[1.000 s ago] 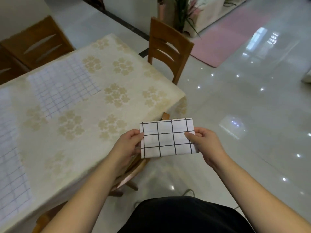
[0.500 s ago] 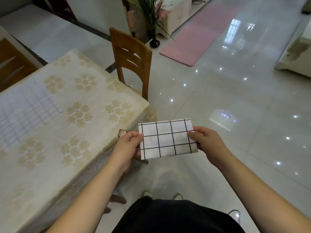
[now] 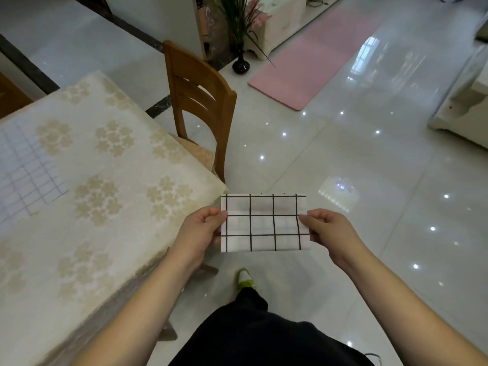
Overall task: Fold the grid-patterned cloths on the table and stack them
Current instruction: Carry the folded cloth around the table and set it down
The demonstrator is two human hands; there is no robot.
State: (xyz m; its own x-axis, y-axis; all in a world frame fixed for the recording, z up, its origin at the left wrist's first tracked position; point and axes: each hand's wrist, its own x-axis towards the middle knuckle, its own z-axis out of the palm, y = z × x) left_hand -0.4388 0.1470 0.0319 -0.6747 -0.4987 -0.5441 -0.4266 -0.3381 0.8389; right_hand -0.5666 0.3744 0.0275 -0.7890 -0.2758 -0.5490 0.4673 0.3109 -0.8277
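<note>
Shiny pale floor tiles (image 3: 356, 167) all around, dotted with little light spots. Off to the left, a table (image 3: 87, 220) under a cream cover with soft flower shapes. A wooden chair (image 3: 200, 101) tucked in at its far corner. Further back, a pink mat (image 3: 311, 64) and a dark vase (image 3: 240, 65) with long green leaves.

Out past the table corner, up in the air — a small folded cloth (image 3: 264, 223), white with black grid lines, flat and box-shaped. Pinched at its left edge by the left hand (image 3: 200, 231), at its right edge by the right hand (image 3: 330, 233). Another grid cloth (image 3: 23, 175) flat on the table, far left — pale and thin.
</note>
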